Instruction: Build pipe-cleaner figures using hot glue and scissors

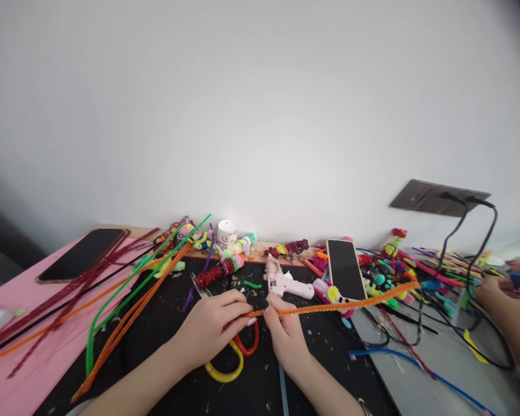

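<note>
- At the near edge of the black mat (147,335), a thin grey strip (283,387) is seen, partly hidden by the right arm.
- On the grey surface (416,398), a blue fuzzy stick (416,363) is laid from the black mat's right edge toward the near side.
- Scissors (225,378) with one yellow and one red handle are partly covered by the left hand (219,323).
- Above the mat's middle, an orange fuzzy stick (346,305) is pinched near one end by the left hand's fingers.
- The same stick is pinched just beside by the right hand (286,338); its long part is stretched past the mat's right edge.
- Past the right hand, a pink glue gun (281,284) is laid on the mat.
- By the mat's far right corner, a phone (345,268) is placed.
- Another phone (82,254) is placed at the pink sheet's (39,358) far edge.
- A paper cup (226,232) is stood at the desk's far edge (260,249).
</note>
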